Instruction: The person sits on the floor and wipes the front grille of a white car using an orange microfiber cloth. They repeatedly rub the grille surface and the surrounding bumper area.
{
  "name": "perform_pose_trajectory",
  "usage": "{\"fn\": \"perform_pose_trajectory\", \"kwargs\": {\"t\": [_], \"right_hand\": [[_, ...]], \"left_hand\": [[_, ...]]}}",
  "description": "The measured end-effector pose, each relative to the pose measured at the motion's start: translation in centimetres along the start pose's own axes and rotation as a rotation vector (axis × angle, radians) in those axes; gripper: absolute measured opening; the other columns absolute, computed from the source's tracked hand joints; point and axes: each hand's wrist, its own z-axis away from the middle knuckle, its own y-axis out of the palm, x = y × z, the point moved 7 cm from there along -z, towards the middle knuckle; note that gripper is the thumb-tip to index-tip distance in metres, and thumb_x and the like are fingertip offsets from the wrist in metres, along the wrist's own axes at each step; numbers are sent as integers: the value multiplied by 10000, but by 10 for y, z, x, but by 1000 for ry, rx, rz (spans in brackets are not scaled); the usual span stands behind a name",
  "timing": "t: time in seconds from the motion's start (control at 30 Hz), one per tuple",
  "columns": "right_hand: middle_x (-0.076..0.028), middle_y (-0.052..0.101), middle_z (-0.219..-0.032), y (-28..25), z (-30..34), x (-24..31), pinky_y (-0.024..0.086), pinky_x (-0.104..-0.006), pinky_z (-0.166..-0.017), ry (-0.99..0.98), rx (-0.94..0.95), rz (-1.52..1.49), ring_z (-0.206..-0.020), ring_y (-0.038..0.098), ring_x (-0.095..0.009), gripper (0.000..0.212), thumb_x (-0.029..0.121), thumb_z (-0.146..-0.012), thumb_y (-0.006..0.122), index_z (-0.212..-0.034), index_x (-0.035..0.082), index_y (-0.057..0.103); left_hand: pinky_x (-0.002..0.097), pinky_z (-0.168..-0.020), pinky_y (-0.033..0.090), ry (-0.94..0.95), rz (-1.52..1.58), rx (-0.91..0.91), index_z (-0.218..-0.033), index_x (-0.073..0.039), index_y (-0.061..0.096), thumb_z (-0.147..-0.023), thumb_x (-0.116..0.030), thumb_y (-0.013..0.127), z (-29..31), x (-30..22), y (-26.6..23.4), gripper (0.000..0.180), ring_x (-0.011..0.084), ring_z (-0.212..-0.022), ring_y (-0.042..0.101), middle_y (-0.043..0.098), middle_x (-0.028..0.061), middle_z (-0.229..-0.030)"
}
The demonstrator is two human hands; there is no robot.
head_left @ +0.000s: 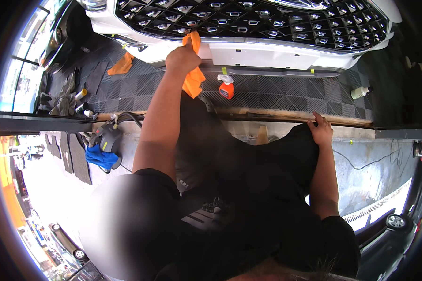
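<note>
Dark tiles (pixel 286 93) lie under a white car (pixel 258 56). Before it, the left hand (pixel 183 59) clasps a cloth (pixel 193 84); the right hand (pixel 321 133), slightly spread, rests on the knee (pixel 305 140).

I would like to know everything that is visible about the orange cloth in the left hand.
The orange cloth is plain, bright and looks like soft fabric. The left hand grips it around the middle, so it is bunched and creased. A narrow part sticks up above the fist, over the lower edge of the black grille in this view; whether it touches there is unclear. A longer, loose end hangs below the hand.
</note>
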Motion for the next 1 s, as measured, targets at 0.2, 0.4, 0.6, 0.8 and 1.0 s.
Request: {"fn": "perform_pose_trajectory", "kwargs": {"t": [0.2,0.4,0.6,0.8,1.0], "right_hand": [[-93,648,-1360,-4,-1,7,426,-545,-1077,-16,35,3,-1321,548,-330,542,468,-922,682,-1413,249,612],[-97,662,-1336,-5,4,9,432,-534,-1074,-32,-10,18,-1308,555,-339,517,463,-933,675,-1394,235,627],[-81,687,-1274,-3,0,5,443,-516,-1064,-28,-4,-16,-1261,587,-320,522,465,-920,692,-1383,230,637],[-50,694,-1265,2,-4,10,444,-511,-1070,-13,33,60,-1262,588,-307,533,485,-911,694,-1385,247,634],[-66,698,-1259,-3,13,-20,444,-506,-1066,-5,-48,-59,-1258,593,-307,523,459,-913,695,-1384,238,634]], "left_hand": [[446,-956,558,-109,189,-63,-1609,-16,240,-810,-227,595,-14,-45,21,900,359,-1111,714,718,240,-1209],[436,-898,577,-120,329,-120,-1563,103,256,-828,-289,621,17,-12,35,909,358,-1033,735,753,216,-1077],[450,-893,582,-40,444,-84,-1549,154,198,-815,-278,605,20,-126,55,944,376,-1016,736,740,254,-1102],[412,-859,586,384,201,122,-1557,16,343,-869,-202,584,36,-271,73,762,308,-1024,741,757,140,-1128],[467,-963,551,338,112,11,-1591,-203,357,-869,-205,559,17,-174,56,750,336,-1132,696,718,173,-1226]]}}
